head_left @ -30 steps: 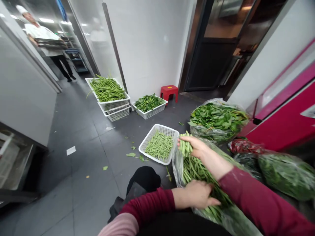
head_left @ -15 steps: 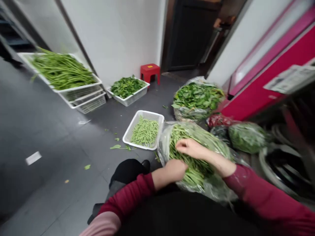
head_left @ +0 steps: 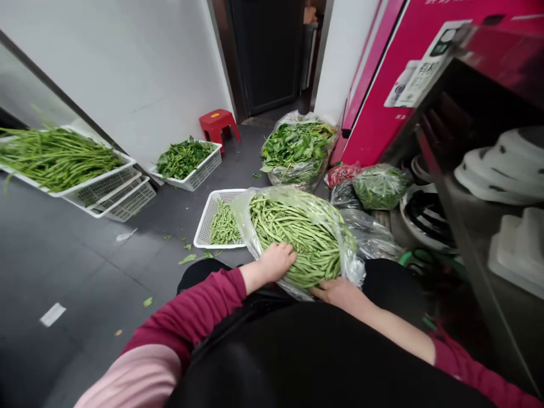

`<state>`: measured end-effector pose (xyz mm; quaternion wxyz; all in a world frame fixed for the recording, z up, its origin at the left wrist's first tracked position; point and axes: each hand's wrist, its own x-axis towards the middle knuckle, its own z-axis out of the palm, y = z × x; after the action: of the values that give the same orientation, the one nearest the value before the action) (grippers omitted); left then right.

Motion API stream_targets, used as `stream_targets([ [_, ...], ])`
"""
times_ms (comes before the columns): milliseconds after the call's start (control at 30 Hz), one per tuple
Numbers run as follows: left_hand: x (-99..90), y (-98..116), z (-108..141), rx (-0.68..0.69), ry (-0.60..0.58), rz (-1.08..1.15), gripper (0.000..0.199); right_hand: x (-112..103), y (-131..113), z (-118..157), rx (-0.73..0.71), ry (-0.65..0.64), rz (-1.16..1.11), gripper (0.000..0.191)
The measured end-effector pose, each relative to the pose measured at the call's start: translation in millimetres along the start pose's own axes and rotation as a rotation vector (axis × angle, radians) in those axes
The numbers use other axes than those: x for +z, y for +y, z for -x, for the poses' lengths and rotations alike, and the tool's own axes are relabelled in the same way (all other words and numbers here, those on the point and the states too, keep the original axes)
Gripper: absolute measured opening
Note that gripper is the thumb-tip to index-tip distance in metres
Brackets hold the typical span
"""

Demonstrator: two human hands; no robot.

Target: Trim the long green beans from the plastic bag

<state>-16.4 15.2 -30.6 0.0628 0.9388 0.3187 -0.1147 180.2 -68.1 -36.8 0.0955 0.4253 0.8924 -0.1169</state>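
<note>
A clear plastic bag (head_left: 243,212) lies wide open before my knees, packed with green long beans (head_left: 297,226). My left hand (head_left: 277,262) is at the bag's near left side, fingers curled on the beans. At the near right edge my right hand (head_left: 341,293) grips the bean ends; its fingertips are partly hidden against beans and film. Just left of the bag, partly covered by it, a white perforated basket (head_left: 203,226) holds short cut bean pieces (head_left: 224,224).
Stacked white baskets (head_left: 127,198) with long green stalks stand left. Beyond are a basket of leafy greens (head_left: 182,158), a red stool (head_left: 219,124) and a bag of leaves (head_left: 300,147). A metal shelf (head_left: 471,272) is close on the right. Leaf scraps litter the floor.
The bag's mouth is spread wider, and the bag now overlaps the cut-bean basket. My hands have moved apart to the bag's near edge, the right one lower. The view has turned right.
</note>
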Motion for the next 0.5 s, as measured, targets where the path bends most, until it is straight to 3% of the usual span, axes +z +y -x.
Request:
stream_targets([
  [67,-3.5,2,-15,0.101,-0.107,-0.007,0.049,2,2,5,-0.026,0.038,0.014,0.023],
  [167,-5.5,7,-33,0.024,-0.227,0.024,0.061,4,3,8,-0.045,0.078,0.008,0.022],
  [267,-4.4,15,-43,-0.057,-0.280,0.013,0.054,3,4,9,-0.041,0.090,-0.001,0.021],
  [500,-5.3,28,-48,-0.044,-0.304,-0.050,0.063,-7,6,26,-0.019,0.097,-0.091,0.023],
])
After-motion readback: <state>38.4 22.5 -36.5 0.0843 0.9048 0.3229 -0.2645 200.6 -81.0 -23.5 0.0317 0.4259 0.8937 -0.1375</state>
